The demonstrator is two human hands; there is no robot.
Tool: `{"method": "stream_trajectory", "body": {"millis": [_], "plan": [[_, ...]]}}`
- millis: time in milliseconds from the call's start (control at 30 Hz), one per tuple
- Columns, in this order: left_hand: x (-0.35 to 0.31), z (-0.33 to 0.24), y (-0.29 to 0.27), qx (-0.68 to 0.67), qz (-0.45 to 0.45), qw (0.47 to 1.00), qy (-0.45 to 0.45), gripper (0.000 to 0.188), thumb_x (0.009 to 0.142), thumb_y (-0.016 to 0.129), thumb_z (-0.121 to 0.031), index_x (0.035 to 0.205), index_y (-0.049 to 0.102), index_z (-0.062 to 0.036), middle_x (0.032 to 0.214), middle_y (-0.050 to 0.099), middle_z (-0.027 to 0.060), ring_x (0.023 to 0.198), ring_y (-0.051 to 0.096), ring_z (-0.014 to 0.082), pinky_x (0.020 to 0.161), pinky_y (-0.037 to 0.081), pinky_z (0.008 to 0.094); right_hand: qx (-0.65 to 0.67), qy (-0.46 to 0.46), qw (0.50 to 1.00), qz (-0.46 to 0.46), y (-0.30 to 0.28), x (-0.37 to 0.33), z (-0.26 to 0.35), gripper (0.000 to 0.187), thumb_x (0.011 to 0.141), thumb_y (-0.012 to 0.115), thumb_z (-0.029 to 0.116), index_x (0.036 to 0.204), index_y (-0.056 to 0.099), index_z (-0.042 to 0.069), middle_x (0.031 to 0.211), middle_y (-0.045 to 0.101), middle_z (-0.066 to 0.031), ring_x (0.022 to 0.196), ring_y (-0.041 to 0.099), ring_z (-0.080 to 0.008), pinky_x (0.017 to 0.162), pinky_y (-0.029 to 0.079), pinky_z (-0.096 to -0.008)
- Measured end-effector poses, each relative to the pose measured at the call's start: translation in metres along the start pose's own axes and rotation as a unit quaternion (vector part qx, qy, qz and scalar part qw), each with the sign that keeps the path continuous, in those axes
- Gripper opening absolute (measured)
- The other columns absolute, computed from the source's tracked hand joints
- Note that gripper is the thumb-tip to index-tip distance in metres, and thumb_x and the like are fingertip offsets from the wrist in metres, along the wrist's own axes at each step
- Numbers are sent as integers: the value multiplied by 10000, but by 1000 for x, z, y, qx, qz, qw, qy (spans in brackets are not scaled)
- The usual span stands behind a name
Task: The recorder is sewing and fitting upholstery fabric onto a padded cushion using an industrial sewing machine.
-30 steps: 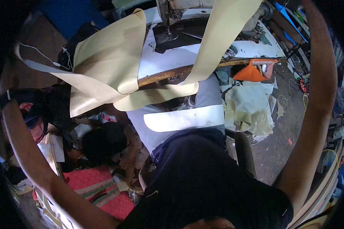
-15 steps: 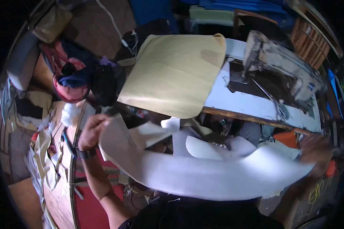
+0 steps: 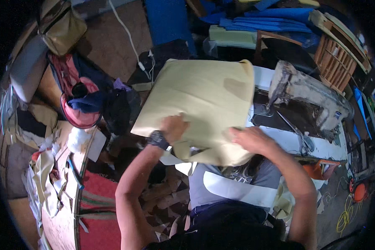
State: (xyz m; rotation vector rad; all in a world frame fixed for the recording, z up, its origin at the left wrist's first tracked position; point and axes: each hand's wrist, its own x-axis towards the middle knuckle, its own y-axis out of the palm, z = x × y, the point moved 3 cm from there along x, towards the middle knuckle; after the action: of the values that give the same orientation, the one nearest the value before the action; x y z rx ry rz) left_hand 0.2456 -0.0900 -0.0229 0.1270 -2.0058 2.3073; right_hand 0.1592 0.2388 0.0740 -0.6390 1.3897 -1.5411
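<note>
A large beige sheet [image 3: 196, 93], which looks like leatherette, covers the near left part of the white sewing table. On its near left part, my left hand [image 3: 174, 128] is closed with curled fingers. My right hand [image 3: 252, 140] pinches it near the right edge. Between and below my hands the near edge hangs in folds. A silver-grey sewing machine [image 3: 312, 91] stands to the right, with scissors [image 3: 298, 131] beside it. Across my lap lies a curved white piece [image 3: 237, 187].
At left, a wooden board [image 3: 58, 225] carries beige scraps [image 3: 46, 179], a white fluffy wad [image 3: 77, 139] and a blue-handled tool [image 3: 76, 171]. Behind it is a pink and navy bag [image 3: 81, 96]. Blue sheets [image 3: 271, 25] are stacked at the back. Yellow cord [image 3: 343, 216] lies at lower right.
The long white sheet stretched between my hands has left them. Both hands have moved inward and forward onto the beige sheet, whose near edge is now folded and hangs lower.
</note>
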Motion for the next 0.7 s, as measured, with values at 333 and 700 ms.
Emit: {"method": "stream_trajectory", "body": {"millis": [333, 700], "plan": [[9, -153, -116, -262, 102, 960, -14, 746, 986, 545, -601, 1332, 537, 60, 923, 707, 209, 913, 715, 398, 808, 571, 468, 194, 123, 973, -17, -33, -152, -73, 565, 788, 834, 427, 1169, 723, 26, 1040, 731, -231, 993, 719, -373, 865, 544, -407], [-199, 119, -192, -400, -48, 915, 24, 582, 810, 846, -76, 1325, 600, 41, 1136, 725, 154, 852, 716, 167, 801, 590, 320, -93, 93, 922, -363, -228, -288, -46, 178, 899, 670, 113, 1061, 717, 55, 1074, 726, -105, 998, 702, -269, 861, 549, -397]]}}
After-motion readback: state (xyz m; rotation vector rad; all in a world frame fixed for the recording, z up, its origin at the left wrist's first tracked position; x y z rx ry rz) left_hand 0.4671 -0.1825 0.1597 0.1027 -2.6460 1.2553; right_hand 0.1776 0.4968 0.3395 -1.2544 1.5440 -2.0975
